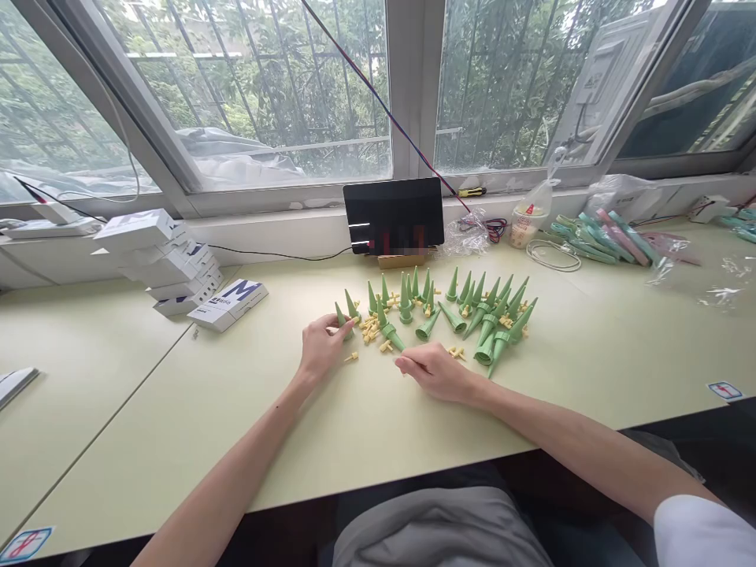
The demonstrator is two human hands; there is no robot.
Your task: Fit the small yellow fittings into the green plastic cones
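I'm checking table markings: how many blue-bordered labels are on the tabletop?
2: one label at lower left, another at far right, both near the front edge of the table.

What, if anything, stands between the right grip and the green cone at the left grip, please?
Loose yellow fittings lie piled nearest the green cone at the left grip; a toppled cone lies closer to the right grip.
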